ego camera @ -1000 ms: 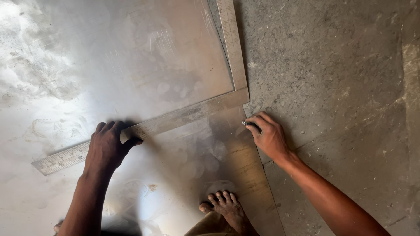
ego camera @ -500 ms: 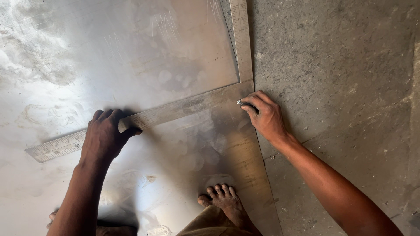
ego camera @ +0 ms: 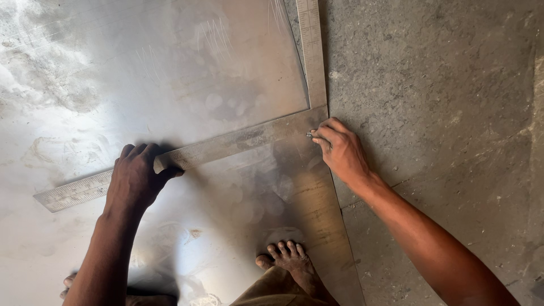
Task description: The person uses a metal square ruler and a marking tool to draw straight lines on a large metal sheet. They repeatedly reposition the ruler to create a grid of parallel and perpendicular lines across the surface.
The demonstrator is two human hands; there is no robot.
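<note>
On sheet metal (ego camera: 170, 73) | L hand (ego camera: 135, 178) flat, pressing steel square (ego camera: 226, 144) | R hand (ego camera: 340, 150) pinching small scriber (ego camera: 310, 135) at corner

1. We see bright glare washing out the metal sheet (ego camera: 85, 68) at upper left.
2. We see a soft shadow under the left hand (ego camera: 136, 175).
3. The concrete floor (ego camera: 453, 113) looks dimmer; focus is sharp throughout.
</note>
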